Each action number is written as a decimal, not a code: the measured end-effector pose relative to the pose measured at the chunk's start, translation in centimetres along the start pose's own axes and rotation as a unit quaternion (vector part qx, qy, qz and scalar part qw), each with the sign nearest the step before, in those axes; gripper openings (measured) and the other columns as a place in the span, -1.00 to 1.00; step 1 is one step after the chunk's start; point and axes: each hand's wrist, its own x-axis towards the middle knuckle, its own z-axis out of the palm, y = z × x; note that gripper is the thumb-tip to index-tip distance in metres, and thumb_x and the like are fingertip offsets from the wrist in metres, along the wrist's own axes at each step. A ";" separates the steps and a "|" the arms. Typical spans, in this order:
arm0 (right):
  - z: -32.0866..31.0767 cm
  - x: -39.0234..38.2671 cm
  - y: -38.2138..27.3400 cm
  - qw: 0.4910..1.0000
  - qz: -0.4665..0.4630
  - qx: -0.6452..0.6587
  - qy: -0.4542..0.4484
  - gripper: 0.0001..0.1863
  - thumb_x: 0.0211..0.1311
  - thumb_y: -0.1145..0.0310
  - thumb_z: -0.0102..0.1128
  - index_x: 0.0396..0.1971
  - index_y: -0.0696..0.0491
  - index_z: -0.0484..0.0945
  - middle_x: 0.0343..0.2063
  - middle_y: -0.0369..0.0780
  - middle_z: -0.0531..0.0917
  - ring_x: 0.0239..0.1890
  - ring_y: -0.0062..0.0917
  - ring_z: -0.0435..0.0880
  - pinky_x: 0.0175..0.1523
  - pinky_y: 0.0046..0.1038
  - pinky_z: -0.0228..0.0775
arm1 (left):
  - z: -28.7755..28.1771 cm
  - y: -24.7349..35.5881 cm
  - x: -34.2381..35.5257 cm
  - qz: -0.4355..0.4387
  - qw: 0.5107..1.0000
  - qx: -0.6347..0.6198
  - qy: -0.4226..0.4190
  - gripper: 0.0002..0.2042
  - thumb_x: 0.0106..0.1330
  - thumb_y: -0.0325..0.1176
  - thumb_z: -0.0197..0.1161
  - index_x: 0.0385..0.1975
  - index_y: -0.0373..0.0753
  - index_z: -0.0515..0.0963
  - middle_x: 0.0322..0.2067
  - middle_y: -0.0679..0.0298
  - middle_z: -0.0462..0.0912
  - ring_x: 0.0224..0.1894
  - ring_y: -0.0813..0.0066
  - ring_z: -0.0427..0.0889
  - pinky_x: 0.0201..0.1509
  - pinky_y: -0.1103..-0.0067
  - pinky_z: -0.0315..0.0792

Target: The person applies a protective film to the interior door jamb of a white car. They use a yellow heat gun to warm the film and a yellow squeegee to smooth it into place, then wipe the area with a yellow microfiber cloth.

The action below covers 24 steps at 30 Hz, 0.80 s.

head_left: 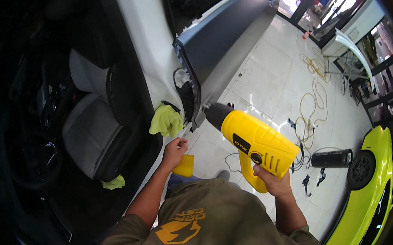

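Floor tiles [253,80] are partly hidden by car door [231,33]; heat gun [263,138], aimed toward its edge, is gripped by R hand [276,181]. L hand [174,152], fingers curled, is seen nr yellow card [184,167]; hold can't be told.

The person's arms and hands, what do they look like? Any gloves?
No gloves: the left hand and right hand are bare, and so are both forearms. The short sleeves are dark olive-brown, matching the shirt, which has a yellow-orange emblem.

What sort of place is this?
Most likely a car workshop: the right hand holds a yellow heat gun beside a white car, and a bright green car stands nearby.
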 end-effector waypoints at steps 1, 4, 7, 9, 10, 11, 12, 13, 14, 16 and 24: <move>-0.3 -0.2 0.3 1.000 -0.009 0.014 0.000 -0.79 0.16 0.48 0.25 -0.20 0.14 0.52 -0.39 -0.25 0.61 -0.39 -0.58 0.62 -0.26 -0.50 0.48 | 0.3 0.2 -0.1 -0.011 1.000 0.007 -0.009 -0.78 0.23 -0.35 0.25 -0.18 -0.29 0.59 -0.44 0.26 0.63 -0.35 0.49 0.61 -0.17 0.56 0.48; -1.4 -0.6 1.1 0.999 -0.034 0.032 0.004 -0.79 0.18 0.45 0.25 -0.20 0.14 0.51 -0.40 -0.26 0.61 -0.39 -0.58 0.60 -0.26 -0.50 0.46 | 1.6 0.6 -0.1 -0.026 0.999 0.027 -0.035 -0.79 0.24 -0.34 0.25 -0.18 -0.28 0.60 -0.44 0.26 0.63 -0.36 0.49 0.61 -0.18 0.56 0.48; -2.5 -0.4 1.9 0.999 0.005 -0.037 0.005 -0.79 0.19 0.44 0.25 -0.19 0.13 0.51 -0.41 -0.27 0.60 -0.39 -0.59 0.60 -0.27 -0.50 0.46 | 3.1 -0.2 -0.4 -0.009 0.997 0.034 -0.064 -0.79 0.24 -0.34 0.26 -0.19 -0.28 0.60 -0.44 0.26 0.64 -0.39 0.50 0.60 -0.20 0.56 0.48; -3.6 -0.6 4.1 0.998 0.064 0.013 0.017 -0.78 0.18 0.44 0.25 -0.18 0.14 0.51 -0.40 -0.28 0.60 -0.38 -0.58 0.61 -0.25 -0.50 0.47 | 4.3 0.2 -0.8 -0.017 0.995 0.039 -0.090 -0.79 0.25 -0.34 0.25 -0.19 -0.28 0.60 -0.43 0.25 0.64 -0.39 0.50 0.60 -0.21 0.56 0.48; -4.1 -0.5 5.7 0.995 0.094 0.041 0.020 -0.78 0.18 0.45 0.25 -0.18 0.14 0.51 -0.39 -0.28 0.61 -0.38 -0.57 0.61 -0.24 -0.50 0.47 | 4.6 0.3 -0.9 -0.023 0.994 0.045 -0.100 -0.80 0.25 -0.34 0.24 -0.19 -0.28 0.60 -0.43 0.24 0.65 -0.39 0.50 0.60 -0.21 0.56 0.48; -5.0 -0.4 7.3 0.993 0.108 0.037 0.017 -0.80 0.21 0.45 0.19 -0.18 0.15 0.51 -0.38 -0.27 0.61 -0.37 -0.56 0.62 -0.23 -0.48 0.49 | 5.0 0.1 -1.1 -0.011 0.991 0.076 -0.107 -0.79 0.27 -0.34 0.22 -0.18 -0.30 0.60 -0.41 0.24 0.65 -0.38 0.50 0.61 -0.21 0.56 0.48; -6.2 -0.6 9.2 0.991 0.125 0.045 0.010 -0.79 0.24 0.44 0.16 -0.16 0.15 0.50 -0.37 -0.26 0.61 -0.37 -0.56 0.62 -0.23 -0.48 0.49 | 5.3 -0.1 -1.1 -0.038 0.990 0.067 -0.121 -0.79 0.27 -0.34 0.22 -0.18 -0.31 0.59 -0.40 0.23 0.66 -0.38 0.50 0.61 -0.21 0.56 0.48; -7.7 -0.7 11.8 0.989 0.140 0.055 0.002 -0.79 0.26 0.43 0.14 -0.13 0.16 0.49 -0.36 -0.24 0.61 -0.37 -0.56 0.62 -0.24 -0.48 0.49 | 5.7 -0.5 -1.1 -0.064 0.987 0.060 -0.133 -0.79 0.27 -0.34 0.22 -0.18 -0.32 0.59 -0.40 0.23 0.66 -0.38 0.51 0.61 -0.21 0.57 0.48; -9.1 -0.9 14.6 0.985 0.158 0.066 -0.008 -0.78 0.28 0.42 0.11 -0.11 0.16 0.48 -0.35 -0.23 0.61 -0.37 -0.55 0.62 -0.25 -0.48 0.50 | 6.2 -1.0 -1.2 -0.094 0.984 0.055 -0.144 -0.78 0.28 -0.34 0.21 -0.18 -0.33 0.59 -0.39 0.22 0.67 -0.39 0.51 0.61 -0.21 0.57 0.48; -11.2 -0.8 20.1 0.969 0.219 0.112 -0.015 -0.71 0.32 0.40 -0.01 0.00 0.14 0.41 -0.35 -0.21 0.57 -0.37 -0.51 0.62 -0.27 -0.42 0.50 | 7.0 -2.4 -1.7 -0.161 0.976 0.018 -0.147 -0.79 0.31 -0.32 0.19 -0.20 -0.33 0.58 -0.43 0.27 0.62 -0.42 0.51 0.58 -0.25 0.57 0.47; -20.1 -2.8 53.4 0.931 0.297 -0.200 0.064 -0.63 0.05 0.40 0.04 -0.10 0.20 0.46 -0.25 0.10 0.62 -0.18 -0.07 0.64 -0.06 -0.21 0.50 | 18.1 -0.4 -2.4 -0.426 0.895 -0.033 -0.128 -0.69 0.40 -0.11 0.12 -0.21 -0.27 0.55 -0.45 0.29 0.55 -0.47 0.49 0.50 -0.45 0.52 0.43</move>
